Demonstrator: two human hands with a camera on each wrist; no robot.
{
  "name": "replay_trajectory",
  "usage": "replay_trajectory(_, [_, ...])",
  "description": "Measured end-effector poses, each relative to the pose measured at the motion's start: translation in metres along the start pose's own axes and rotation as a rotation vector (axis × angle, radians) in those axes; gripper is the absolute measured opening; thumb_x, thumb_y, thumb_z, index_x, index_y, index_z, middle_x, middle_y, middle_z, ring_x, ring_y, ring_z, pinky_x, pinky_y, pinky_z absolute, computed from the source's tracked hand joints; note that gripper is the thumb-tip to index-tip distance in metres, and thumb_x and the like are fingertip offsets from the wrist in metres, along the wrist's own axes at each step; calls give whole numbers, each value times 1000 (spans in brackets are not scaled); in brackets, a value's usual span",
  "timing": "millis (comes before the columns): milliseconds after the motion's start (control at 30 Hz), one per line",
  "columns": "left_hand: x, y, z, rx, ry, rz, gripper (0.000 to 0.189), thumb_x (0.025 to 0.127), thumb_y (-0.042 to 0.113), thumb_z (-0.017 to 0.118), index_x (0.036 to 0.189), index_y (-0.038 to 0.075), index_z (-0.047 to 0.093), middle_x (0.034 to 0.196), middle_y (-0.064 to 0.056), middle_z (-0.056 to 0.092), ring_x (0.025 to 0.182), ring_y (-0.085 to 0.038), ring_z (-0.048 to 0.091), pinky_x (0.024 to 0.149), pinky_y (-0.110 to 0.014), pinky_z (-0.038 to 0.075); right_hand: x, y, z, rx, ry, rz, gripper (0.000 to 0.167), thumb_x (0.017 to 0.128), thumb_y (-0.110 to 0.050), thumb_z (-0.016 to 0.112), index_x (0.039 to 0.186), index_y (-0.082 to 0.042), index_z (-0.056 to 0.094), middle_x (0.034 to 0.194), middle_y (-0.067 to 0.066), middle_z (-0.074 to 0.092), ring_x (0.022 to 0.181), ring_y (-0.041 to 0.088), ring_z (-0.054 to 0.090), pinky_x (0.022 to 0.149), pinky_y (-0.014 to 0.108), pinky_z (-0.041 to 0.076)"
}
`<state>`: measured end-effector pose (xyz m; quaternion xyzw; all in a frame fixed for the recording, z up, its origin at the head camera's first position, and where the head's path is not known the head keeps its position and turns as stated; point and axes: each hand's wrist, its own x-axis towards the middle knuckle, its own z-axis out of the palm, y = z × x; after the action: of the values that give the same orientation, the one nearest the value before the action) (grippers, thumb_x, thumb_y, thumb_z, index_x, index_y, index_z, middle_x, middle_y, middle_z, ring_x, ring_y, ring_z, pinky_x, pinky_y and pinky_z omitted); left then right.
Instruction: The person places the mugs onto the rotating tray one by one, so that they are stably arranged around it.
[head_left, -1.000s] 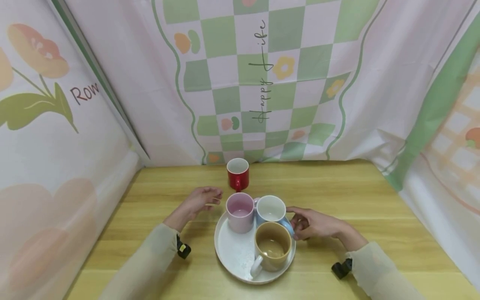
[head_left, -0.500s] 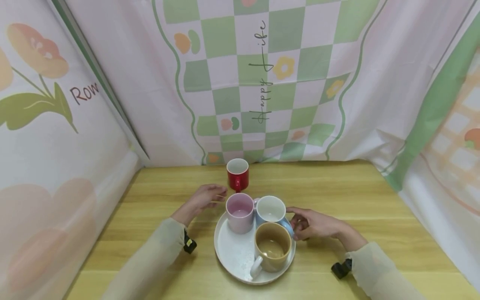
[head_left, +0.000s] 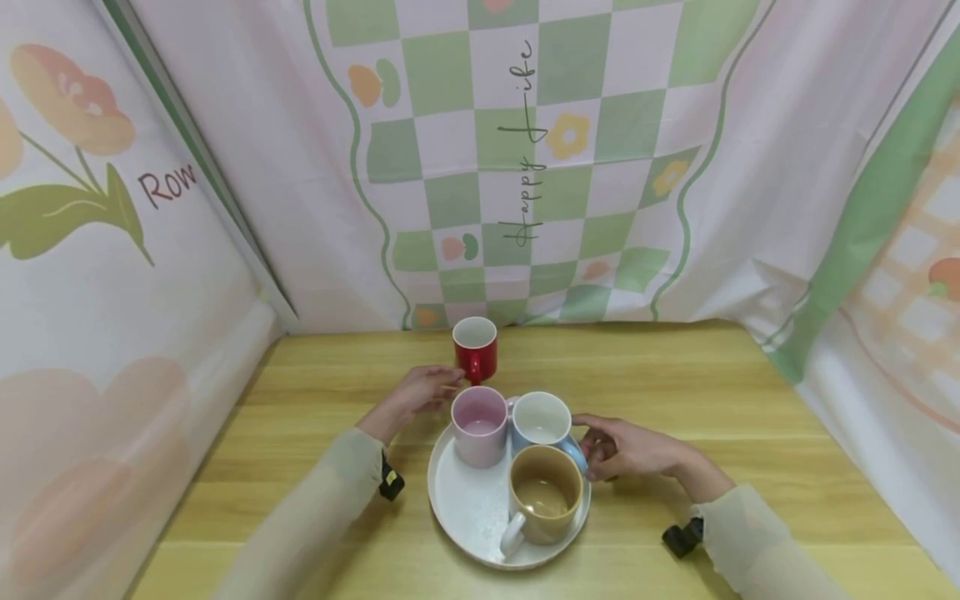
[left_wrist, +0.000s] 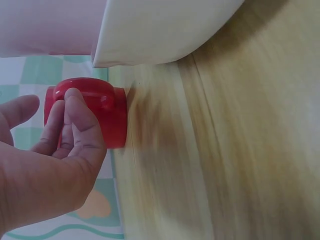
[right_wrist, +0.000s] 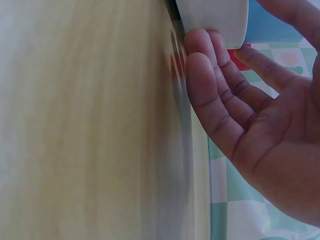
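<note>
In the head view, my left hand [head_left: 415, 394] reaches toward a red mug [head_left: 483, 361] with a white inside. The left wrist view has the fingertips [left_wrist: 77, 107] in front of the mug's handle [left_wrist: 90, 90], thumb apart; contact is unclear. My right hand [head_left: 636, 447] stays at the right rim of a round white tray [head_left: 465, 508], beside a light blue mug [head_left: 542, 417]. Its fingers [right_wrist: 202, 75] are loosely bent at the tray's edge, and the thumb lies near the blue handle. A pink mug [head_left: 480, 427] and a tan mug [head_left: 546, 492] also stand on the tray.
A wooden table [head_left: 337, 525] carries the tray and the red mug, which stands behind the tray near the back edge. A checked green and white cloth [head_left: 510, 167] hangs behind, with printed curtains [head_left: 135, 333] at the sides.
My left hand has moved right and slightly forward, from left of the pink mug to the red mug's handle. The right hand, tray and mugs have stayed in place.
</note>
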<state>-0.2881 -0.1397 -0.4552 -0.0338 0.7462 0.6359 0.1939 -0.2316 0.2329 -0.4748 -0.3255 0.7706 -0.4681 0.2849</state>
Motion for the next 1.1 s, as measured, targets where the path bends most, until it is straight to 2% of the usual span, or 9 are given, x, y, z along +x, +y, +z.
replay_trajectory(233, [7,4,5,-13,11,-4,38,98,29,64,129,8,63,127,-12,67,101,-17,67,83,-27,58,0,2,0,-3,2,-7,80,86,-10,75,153,-3,32,109,18,60,88,18,68,70,26,61])
replay_trajectory(433, [12,7,10,-43,-8,-10,42,99,24,62,136,4,58,134,-17,64,106,-21,67,95,-36,57,0,1,0,-7,3,-3,81,86,-11,75,153,-3,31,110,18,60,88,19,67,70,26,60])
replay_trajectory(600, [14,8,14,-52,-29,1,43,100,20,59,139,2,54,139,-20,60,118,-31,64,105,-44,53,-1,0,0,-3,-1,-4,81,86,-11,75,153,-2,30,111,18,59,88,18,67,70,26,60])
replay_trajectory(767, [16,7,15,-39,-41,17,43,101,20,57,140,0,53,140,-21,58,125,-36,60,109,-47,49,-1,0,-1,-1,2,-10,81,86,-10,75,153,-1,30,110,19,59,88,19,67,70,25,60])
replay_trajectory(933, [19,7,13,-25,-43,13,43,101,20,57,138,-1,54,136,-21,60,115,-29,65,107,-44,51,-1,-2,0,-5,3,-3,81,86,-11,75,153,-1,30,110,19,59,89,19,68,70,26,60])
replay_trajectory(1100, [19,6,12,-27,-27,10,42,101,18,56,138,-4,54,129,-21,64,97,-17,67,99,-37,56,-2,0,-1,3,0,-8,81,87,-10,75,152,1,30,109,19,60,88,18,67,70,25,60])
